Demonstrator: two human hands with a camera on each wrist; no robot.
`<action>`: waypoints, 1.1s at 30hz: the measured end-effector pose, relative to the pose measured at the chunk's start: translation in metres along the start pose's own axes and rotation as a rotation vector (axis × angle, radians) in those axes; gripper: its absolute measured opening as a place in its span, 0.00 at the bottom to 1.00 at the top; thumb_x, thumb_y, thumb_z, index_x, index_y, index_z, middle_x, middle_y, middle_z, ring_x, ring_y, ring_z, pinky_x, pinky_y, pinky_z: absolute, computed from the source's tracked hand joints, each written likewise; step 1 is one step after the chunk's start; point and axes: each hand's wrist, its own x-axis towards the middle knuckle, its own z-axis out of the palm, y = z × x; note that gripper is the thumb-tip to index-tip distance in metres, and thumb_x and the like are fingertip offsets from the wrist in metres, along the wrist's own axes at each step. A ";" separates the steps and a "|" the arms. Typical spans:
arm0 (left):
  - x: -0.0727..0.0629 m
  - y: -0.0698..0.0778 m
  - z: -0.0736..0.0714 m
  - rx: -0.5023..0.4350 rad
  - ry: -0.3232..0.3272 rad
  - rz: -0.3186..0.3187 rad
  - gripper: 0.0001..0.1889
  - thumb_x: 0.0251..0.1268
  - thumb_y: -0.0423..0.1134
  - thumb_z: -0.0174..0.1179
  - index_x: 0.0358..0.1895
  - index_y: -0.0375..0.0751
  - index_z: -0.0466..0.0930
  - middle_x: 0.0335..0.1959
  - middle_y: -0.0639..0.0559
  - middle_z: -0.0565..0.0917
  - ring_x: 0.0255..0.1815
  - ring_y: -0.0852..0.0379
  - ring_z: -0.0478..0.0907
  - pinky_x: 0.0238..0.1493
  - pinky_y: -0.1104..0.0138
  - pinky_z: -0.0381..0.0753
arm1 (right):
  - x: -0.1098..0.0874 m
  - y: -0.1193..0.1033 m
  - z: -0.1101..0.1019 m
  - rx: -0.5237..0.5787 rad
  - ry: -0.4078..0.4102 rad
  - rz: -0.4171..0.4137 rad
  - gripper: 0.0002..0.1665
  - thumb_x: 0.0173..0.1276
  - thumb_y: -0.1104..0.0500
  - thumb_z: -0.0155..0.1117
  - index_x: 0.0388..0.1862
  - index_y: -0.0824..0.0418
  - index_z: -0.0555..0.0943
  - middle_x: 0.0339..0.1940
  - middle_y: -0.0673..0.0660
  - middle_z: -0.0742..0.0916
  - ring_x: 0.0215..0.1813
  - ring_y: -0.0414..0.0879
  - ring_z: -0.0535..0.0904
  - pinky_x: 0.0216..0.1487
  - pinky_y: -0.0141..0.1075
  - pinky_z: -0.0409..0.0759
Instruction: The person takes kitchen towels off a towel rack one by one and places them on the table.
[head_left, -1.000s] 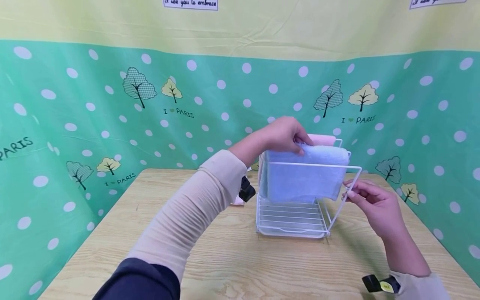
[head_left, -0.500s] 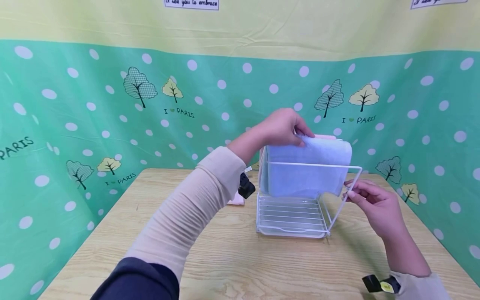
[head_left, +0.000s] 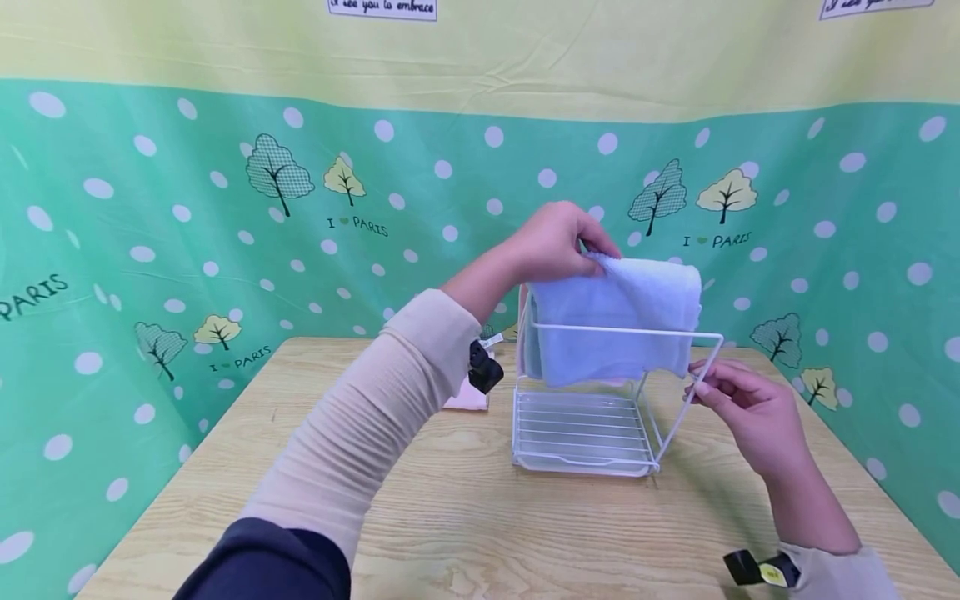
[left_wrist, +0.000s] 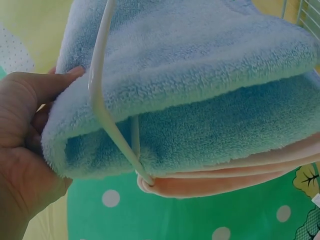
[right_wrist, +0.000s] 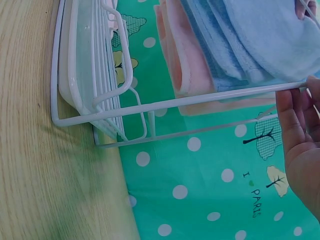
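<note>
A light blue towel (head_left: pixel 615 321) hangs folded over a bar of a white wire rack (head_left: pixel 585 425). My left hand (head_left: pixel 557 242) pinches its upper left edge and raises that corner. In the left wrist view, the thumb and fingers of the left hand (left_wrist: pixel 25 135) grip the folded towel edge (left_wrist: pixel 185 90). Behind the blue layers hangs a pink towel (right_wrist: pixel 182 55), plain in the right wrist view and mostly hidden in the head view. My right hand (head_left: pixel 750 417) holds the rack's slanted right side rod between thumb and fingers.
On the wooden table (head_left: pixel 450 517), left of the rack, lies a pink cloth (head_left: pixel 468 397), partly hidden by the left wrist. A tray sits in the rack's base. Behind the table hangs a green and yellow curtain (head_left: pixel 450 192) with dots and trees.
My left hand has risen and shifted slightly left, lifting the blue towel's upper left edge. The towel's lower edge has come up. The right hand stays on the rack's rod.
</note>
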 end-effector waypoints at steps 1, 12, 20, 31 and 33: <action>-0.001 -0.001 -0.001 -0.010 0.002 -0.006 0.12 0.57 0.31 0.69 0.45 0.46 0.89 0.39 0.59 0.87 0.41 0.63 0.79 0.44 0.74 0.76 | 0.000 0.000 0.000 0.001 -0.001 -0.001 0.11 0.67 0.77 0.57 0.46 0.75 0.82 0.45 0.55 0.85 0.38 0.41 0.85 0.42 0.29 0.82; -0.010 -0.005 -0.006 -0.137 0.055 -0.054 0.11 0.57 0.30 0.68 0.43 0.45 0.89 0.38 0.58 0.86 0.37 0.59 0.80 0.39 0.70 0.79 | 0.001 0.001 0.001 0.013 -0.010 -0.014 0.10 0.66 0.78 0.57 0.44 0.75 0.82 0.44 0.57 0.84 0.39 0.41 0.85 0.42 0.30 0.83; -0.015 -0.010 -0.009 -0.209 0.111 -0.080 0.09 0.55 0.29 0.69 0.39 0.43 0.90 0.36 0.55 0.87 0.37 0.57 0.81 0.38 0.69 0.80 | 0.001 0.001 0.001 0.019 -0.015 -0.020 0.11 0.66 0.78 0.57 0.46 0.78 0.80 0.45 0.58 0.84 0.38 0.41 0.85 0.43 0.31 0.83; -0.022 -0.014 -0.017 -0.213 0.145 -0.095 0.08 0.55 0.29 0.69 0.38 0.43 0.90 0.35 0.56 0.87 0.31 0.56 0.79 0.34 0.68 0.80 | 0.001 0.001 0.001 0.030 -0.013 -0.018 0.12 0.66 0.79 0.57 0.44 0.72 0.83 0.45 0.59 0.85 0.39 0.42 0.85 0.43 0.31 0.83; -0.023 -0.015 -0.020 -0.205 0.144 -0.091 0.08 0.55 0.28 0.69 0.37 0.43 0.89 0.35 0.56 0.87 0.30 0.56 0.79 0.33 0.68 0.79 | 0.001 0.001 0.000 0.023 -0.014 -0.017 0.12 0.66 0.78 0.57 0.44 0.72 0.83 0.45 0.58 0.85 0.39 0.42 0.85 0.43 0.31 0.82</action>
